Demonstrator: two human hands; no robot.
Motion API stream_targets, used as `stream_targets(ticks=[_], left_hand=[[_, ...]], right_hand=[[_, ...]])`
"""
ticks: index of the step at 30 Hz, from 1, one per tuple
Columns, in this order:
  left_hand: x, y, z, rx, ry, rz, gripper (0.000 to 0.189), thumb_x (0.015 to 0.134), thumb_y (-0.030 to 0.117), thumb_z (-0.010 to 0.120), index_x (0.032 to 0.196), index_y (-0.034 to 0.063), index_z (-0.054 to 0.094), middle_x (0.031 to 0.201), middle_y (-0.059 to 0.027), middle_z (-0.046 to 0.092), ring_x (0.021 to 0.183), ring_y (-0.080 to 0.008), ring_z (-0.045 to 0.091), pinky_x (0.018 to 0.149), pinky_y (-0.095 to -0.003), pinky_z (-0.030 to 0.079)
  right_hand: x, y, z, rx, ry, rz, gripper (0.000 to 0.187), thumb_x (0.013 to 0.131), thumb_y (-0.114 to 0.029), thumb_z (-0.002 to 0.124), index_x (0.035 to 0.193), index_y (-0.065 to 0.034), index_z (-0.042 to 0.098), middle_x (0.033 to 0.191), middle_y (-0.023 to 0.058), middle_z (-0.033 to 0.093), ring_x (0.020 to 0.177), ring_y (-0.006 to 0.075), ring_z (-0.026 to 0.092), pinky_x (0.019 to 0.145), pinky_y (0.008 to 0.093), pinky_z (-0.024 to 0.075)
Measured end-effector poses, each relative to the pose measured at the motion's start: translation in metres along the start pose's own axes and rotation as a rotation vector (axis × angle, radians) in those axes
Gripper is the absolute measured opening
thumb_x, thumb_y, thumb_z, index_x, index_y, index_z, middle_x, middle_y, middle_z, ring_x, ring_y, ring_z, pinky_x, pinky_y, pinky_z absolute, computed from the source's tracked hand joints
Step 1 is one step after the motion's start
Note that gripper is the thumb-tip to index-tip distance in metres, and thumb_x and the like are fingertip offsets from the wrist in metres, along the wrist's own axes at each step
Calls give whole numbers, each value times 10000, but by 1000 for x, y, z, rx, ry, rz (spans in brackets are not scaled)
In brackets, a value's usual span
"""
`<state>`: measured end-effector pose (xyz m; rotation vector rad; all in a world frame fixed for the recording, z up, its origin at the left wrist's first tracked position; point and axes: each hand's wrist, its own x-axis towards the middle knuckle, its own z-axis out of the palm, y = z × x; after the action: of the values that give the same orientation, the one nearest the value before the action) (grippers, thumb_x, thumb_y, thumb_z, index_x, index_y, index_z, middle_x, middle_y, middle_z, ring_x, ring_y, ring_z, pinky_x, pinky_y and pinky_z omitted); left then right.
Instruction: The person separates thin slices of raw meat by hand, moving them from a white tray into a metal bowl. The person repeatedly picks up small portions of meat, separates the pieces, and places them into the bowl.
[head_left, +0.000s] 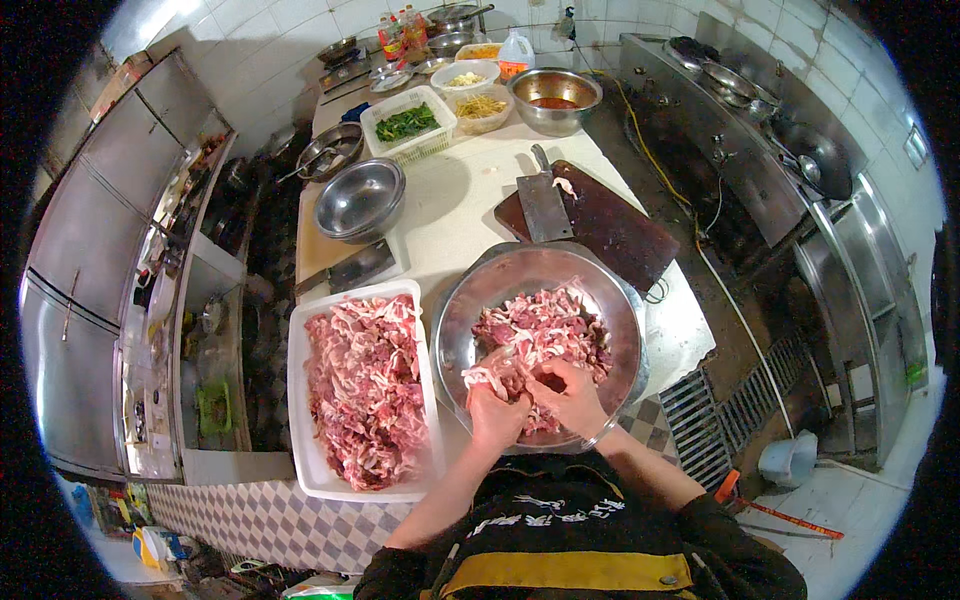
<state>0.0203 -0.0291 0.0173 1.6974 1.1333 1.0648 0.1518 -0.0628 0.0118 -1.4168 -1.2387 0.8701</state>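
Right before me stands a wide stainless steel bowl (459, 315) with sliced raw meat (547, 319) in it. Over its near side, my left hand (496, 412) grips a clump of pale, fatty meat slices (491, 373). My right hand (571, 397) is close beside it, thumb and fingers curled in at the same clump; whether it pinches a slice is hard to see. A bangle circles the right wrist. To the left of the bowl, a white plastic tray (297, 420) is heaped with more sliced raw meat (367, 390).
Behind the bowl, a cleaver (544, 206) lies on a dark cutting board (615, 217). Another cleaver (360, 268) rests behind the tray, near stacked metal bowls (360, 196). Farther back are a basket of green vegetables (409, 150) and a metal bowl of reddish liquid (555, 120).
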Motion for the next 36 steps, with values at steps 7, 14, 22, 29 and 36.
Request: stream_targets(ticks=[7, 14, 22, 29, 36], left_hand=[[0, 3, -4, -639, -32, -451, 493, 674, -56, 651, 1115, 4, 438, 854, -45, 532, 773, -109, 548, 667, -208, 466], [4, 5, -7, -497, -157, -352, 445, 679, -44, 654, 1085, -16, 474, 815, -35, 560, 768, -102, 556, 687, -224, 476], [16, -18, -23, -977, -80, -520, 378, 855, 280, 458, 1121, 12, 434, 1050, -166, 545, 888, -246, 566, 766, -362, 462], [10, -15, -26, -1607, -355, -642, 651, 853, 537, 339, 1294, 60, 311, 1210, -139, 450, 1135, -261, 413, 940, -393, 336], [4, -15, -16, -1054, -241, -757, 490, 784, 60, 488, 1254, 22, 355, 1081, -123, 523, 980, -225, 527, 817, -331, 453]], right_hand=[[-2, 3, -9, 678, -106, 441, 71, 767, -63, 581, 726, -9, 603, 634, -14, 546, 569, 55, 471, 511, 190, 367], [1, 4, -6, 162, -161, 66, 101, 759, -72, 596, 798, 20, 580, 646, 9, 529, 589, 75, 477, 528, 225, 385], [0, -3, -30, 610, -78, 260, 140, 766, -36, 573, 900, 5, 572, 747, -4, 558, 638, 45, 483, 556, 172, 396], [7, -12, -19, -309, 8, -161, 158, 705, -101, 640, 847, -44, 601, 780, 107, 566, 638, 233, 574, 596, 295, 459], [6, -14, 3, -136, -178, 66, 142, 732, -139, 611, 832, -39, 607, 689, 122, 588, 585, 207, 571, 534, 309, 441]])
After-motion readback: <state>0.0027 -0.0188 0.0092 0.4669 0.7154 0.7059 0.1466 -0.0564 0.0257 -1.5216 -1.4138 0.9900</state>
